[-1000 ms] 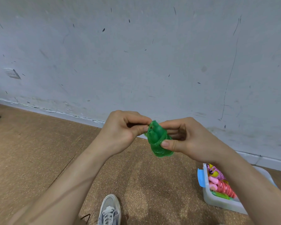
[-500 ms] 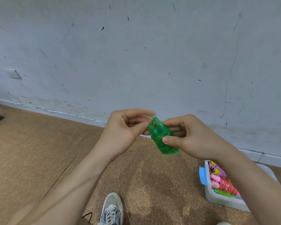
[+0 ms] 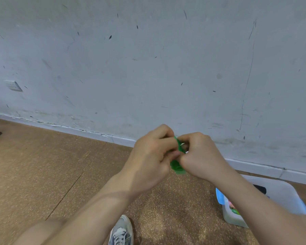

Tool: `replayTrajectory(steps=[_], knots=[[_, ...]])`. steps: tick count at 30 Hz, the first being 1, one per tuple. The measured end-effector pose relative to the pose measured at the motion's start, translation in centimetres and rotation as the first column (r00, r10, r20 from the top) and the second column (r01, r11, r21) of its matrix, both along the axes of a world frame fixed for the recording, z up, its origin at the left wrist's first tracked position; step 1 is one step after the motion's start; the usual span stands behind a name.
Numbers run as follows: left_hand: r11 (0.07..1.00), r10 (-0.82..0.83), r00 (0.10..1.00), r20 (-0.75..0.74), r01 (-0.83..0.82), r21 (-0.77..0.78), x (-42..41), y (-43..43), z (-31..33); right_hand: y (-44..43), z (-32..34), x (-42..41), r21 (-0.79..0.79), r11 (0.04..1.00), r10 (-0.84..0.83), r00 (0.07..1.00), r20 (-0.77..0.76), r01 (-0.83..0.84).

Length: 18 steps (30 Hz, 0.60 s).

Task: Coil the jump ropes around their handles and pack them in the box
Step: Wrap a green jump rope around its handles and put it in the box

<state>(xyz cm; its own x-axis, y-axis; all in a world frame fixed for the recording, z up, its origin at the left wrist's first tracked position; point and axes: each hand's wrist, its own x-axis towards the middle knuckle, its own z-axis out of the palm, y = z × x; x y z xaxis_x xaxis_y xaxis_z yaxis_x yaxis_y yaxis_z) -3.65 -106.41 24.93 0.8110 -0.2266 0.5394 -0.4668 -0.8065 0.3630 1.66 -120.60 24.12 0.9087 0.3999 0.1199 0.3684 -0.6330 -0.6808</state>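
Observation:
A green jump rope (image 3: 177, 165), coiled into a tight bundle, sits between my two hands in mid-air in front of the wall. My left hand (image 3: 152, 156) grips it from the left with curled fingers. From the right, my right hand (image 3: 200, 156) grips the same bundle, fingers curled over its top. Most of the bundle is hidden by both hands; only its lower end and a strip near the top show. A white plastic box (image 3: 279, 193) with a blue clip stands on the floor at lower right, partly behind my right forearm, with pink and green rope bits showing inside.
A scuffed grey wall with a white baseboard (image 3: 124, 140) runs across the back. The floor is brown cork (image 3: 42, 165). My grey sneaker (image 3: 121, 232) is at the bottom centre. A wall socket (image 3: 13, 85) is at left.
Both hands closed in over the green bundle, covering much more of it. The view shifted left, so the box slid to the right and behind my right forearm.

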Motion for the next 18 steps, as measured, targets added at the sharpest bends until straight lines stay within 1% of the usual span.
replayTrajectory(steps=[2,3,4,5,6,7,8,9,10,12,13,14,15,16,17,18], knots=[[0.993,-0.057,0.996,0.061,0.051,0.106,0.0,0.1,-0.2,-0.4,-0.3,0.1,0.031,0.999,-0.024,0.999,-0.030,0.025],[0.987,-0.069,0.993,0.093,0.054,0.152,0.2,0.3,-0.4,-0.5,-0.4,0.2,0.070,0.997,-0.033,0.997,-0.073,0.038],[0.986,-0.063,0.991,0.121,0.043,0.159,0.3,0.4,-0.6,-0.7,-0.3,0.4,0.147,0.988,-0.027,0.989,-0.148,0.049],[0.994,-0.023,0.990,0.140,0.008,0.109,0.4,0.4,-0.9,-0.9,-0.2,0.5,0.250,0.966,0.001,0.971,-0.241,0.061],[0.999,0.046,0.990,0.130,-0.043,-0.023,0.4,0.1,-0.9,-1.2,0.0,0.6,0.348,0.934,0.047,0.943,-0.331,0.076],[0.968,0.114,0.992,0.062,-0.097,-0.232,0.4,-0.3,-0.7,-1.4,0.2,0.7,0.428,0.900,0.106,0.915,-0.390,0.078],[0.887,0.144,0.988,-0.048,-0.150,-0.436,0.5,-0.8,-0.5,-1.6,0.4,0.6,0.481,0.875,0.158,0.899,-0.407,0.064],[0.784,0.135,0.980,-0.150,-0.198,-0.588,0.5,-1.3,-0.1,-1.8,0.6,0.4,0.529,0.848,0.200,0.895,-0.398,0.046],[0.702,0.121,0.971,-0.207,-0.231,-0.673,0.6,-1.7,0.3,-1.8,0.8,0.0,0.581,0.814,0.237,0.896,-0.374,0.028],[0.585,0.065,0.965,-0.254,-0.243,-0.774,0.9,-2.0,1.0,-2.0,1.1,-0.7,0.662,0.750,0.270,0.906,-0.327,0.015],[0.525,0.018,0.964,-0.266,-0.235,-0.818,1.0,-2.2,1.5,-2.2,1.4,-0.9,0.664,0.748,0.263,0.921,-0.287,-0.006],[0.477,-0.030,0.962,-0.271,-0.224,-0.850,1.0,-2.3,2.1,-2.6,1.7,-1.0,0.637,0.770,0.250,0.938,-0.239,-0.043],[0.454,-0.074,0.958,-0.277,-0.214,-0.865,1.0,-2.5,2.5,-3.2,2.1,-1.1,0.589,0.803,0.251,0.949,-0.193,-0.092],[0.460,-0.119,0.948,-0.294,-0.210,-0.863,1.0,-2.7,2.9,-4.1,2.7,-1.1,0.534,0.834,0.263,0.952,-0.158,-0.142],[0.504,-0.164,0.930,-0.329,-0.208,-0.838,0.9,-3.1,3.2,-5.1,3.3,-1.2,0.469,0.864,0.276,0.952,-0.134,-0.184],[0.577,-0.199,0.904,-0.378,-0.204,-0.791,0.8,-3.6,3.4,-6.3,3.9,-1.3,0.381,0.897,0.286,0.952,-0.112,-0.225]])
